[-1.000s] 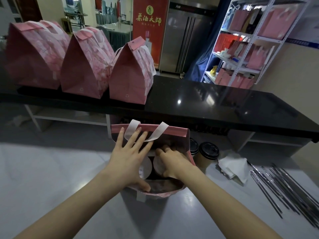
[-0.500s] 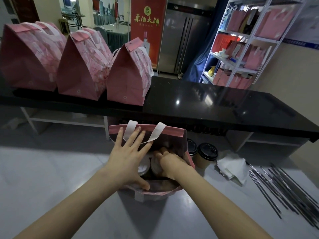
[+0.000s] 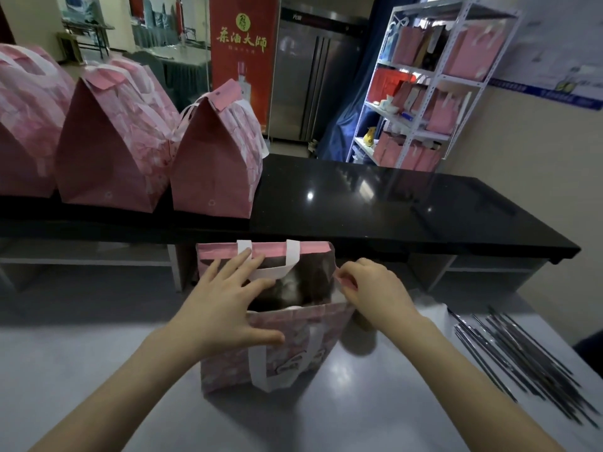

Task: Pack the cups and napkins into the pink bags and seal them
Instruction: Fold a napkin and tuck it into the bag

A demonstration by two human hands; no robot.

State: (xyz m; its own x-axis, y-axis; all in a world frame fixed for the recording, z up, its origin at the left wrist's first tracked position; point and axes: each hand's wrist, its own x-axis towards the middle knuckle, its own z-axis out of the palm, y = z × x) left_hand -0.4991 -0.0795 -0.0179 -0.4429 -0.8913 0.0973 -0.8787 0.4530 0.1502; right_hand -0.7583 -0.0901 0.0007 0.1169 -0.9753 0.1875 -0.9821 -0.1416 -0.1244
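An open pink bag [image 3: 287,350] with white handles stands on the grey table in front of me. My left hand [image 3: 228,305] lies across its left side, fingers spread over the mouth and thumb against the near wall. At the bag's right edge my right hand [image 3: 372,288] pinches the pink rim between thumb and fingers. Inside the mouth the contents are dark and blurred; a pale lid edge [image 3: 293,307] shows. Three sealed pink bags [image 3: 212,171] stand on the black counter at the back left.
A white napkin [image 3: 434,313] lies right of the bag, partly behind my right arm. A bundle of dark wrapped straws [image 3: 522,357] fans over the table's right side. The black counter [image 3: 391,207] runs across behind; a white shelf rack [image 3: 424,93] holds more pink bags.
My right hand has come out of the bag and taken hold of its right rim. The left hand stays on the left side. The two lidded cups beside the bag are now hidden.
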